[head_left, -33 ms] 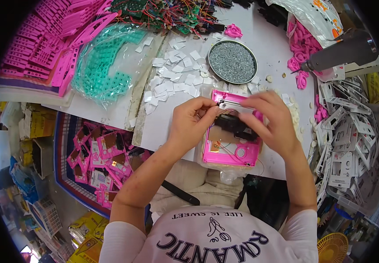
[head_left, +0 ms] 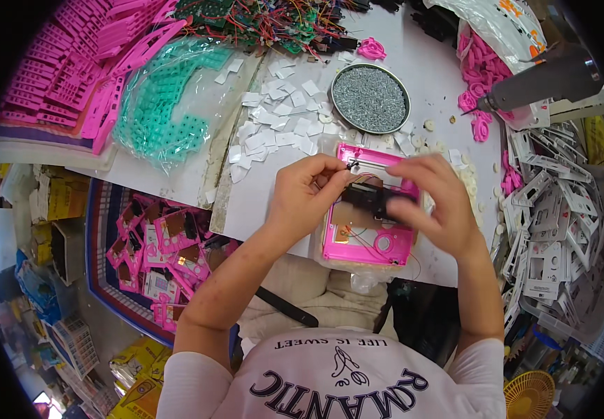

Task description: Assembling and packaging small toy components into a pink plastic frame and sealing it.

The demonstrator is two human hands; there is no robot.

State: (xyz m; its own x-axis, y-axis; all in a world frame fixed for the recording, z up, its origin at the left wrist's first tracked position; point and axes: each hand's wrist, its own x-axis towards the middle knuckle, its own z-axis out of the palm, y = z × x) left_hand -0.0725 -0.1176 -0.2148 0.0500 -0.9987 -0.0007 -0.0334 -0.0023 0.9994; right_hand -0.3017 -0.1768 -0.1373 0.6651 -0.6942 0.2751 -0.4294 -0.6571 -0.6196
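A pink plastic casing [head_left: 358, 250] lies in front of me on the table. Inside it sit a black box-like part [head_left: 366, 197] and thin red and dark wires [head_left: 363, 239]. My left hand [head_left: 307, 188] is at the casing's far left corner, thumb and forefinger pinched together at a small dark piece [head_left: 353, 165] too tiny to name. Over the casing's right side is my right hand [head_left: 436, 197], its fingers smeared by motion beside the black part. Whether it grips anything does not show.
A round dish of small metal screws [head_left: 370, 98] stands beyond the casing, near scattered white squares [head_left: 277, 119]. An electric screwdriver [head_left: 539, 87] hangs at right above pink parts. White panels [head_left: 553, 223] fill a bin; a basket [head_left: 99, 258] holds pink casings. Green parts [head_left: 166, 105] lie bagged.
My right hand has shifted slightly to the right, and its thumb is more blurred. My left hand keeps its pinch in nearly the same place.
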